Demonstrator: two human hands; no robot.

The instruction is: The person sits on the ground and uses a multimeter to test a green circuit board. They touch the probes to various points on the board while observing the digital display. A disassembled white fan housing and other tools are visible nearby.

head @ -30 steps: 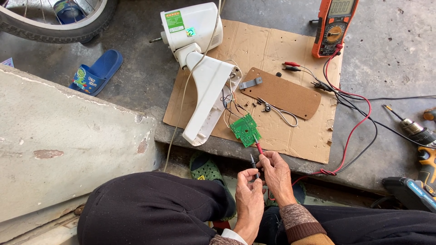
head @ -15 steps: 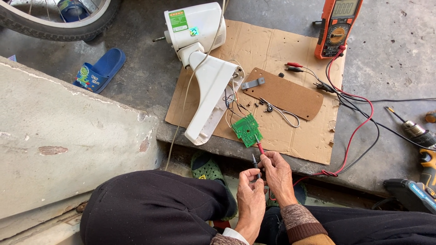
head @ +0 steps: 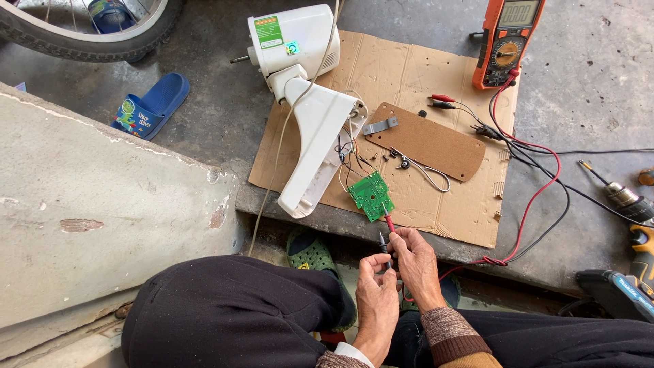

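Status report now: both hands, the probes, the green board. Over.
Right hand holds red probe, tip on green board. Left hand holds black probe, tip off the board. Loose wires beside board, none across it.

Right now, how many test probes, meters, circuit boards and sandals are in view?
Test probes in the hands: 2, red probe and black probe
Multimeter: 1
Green circuit board: 1
Sandals: 2, blue sandal and green sandal
Total: 6

Parts laid out on cardboard (head: 470,211)
The circuit board (head: 370,196) lay right of the fan body (head: 310,136); the meter (head: 508,41) stood behind, hands (head: 398,279) in front.
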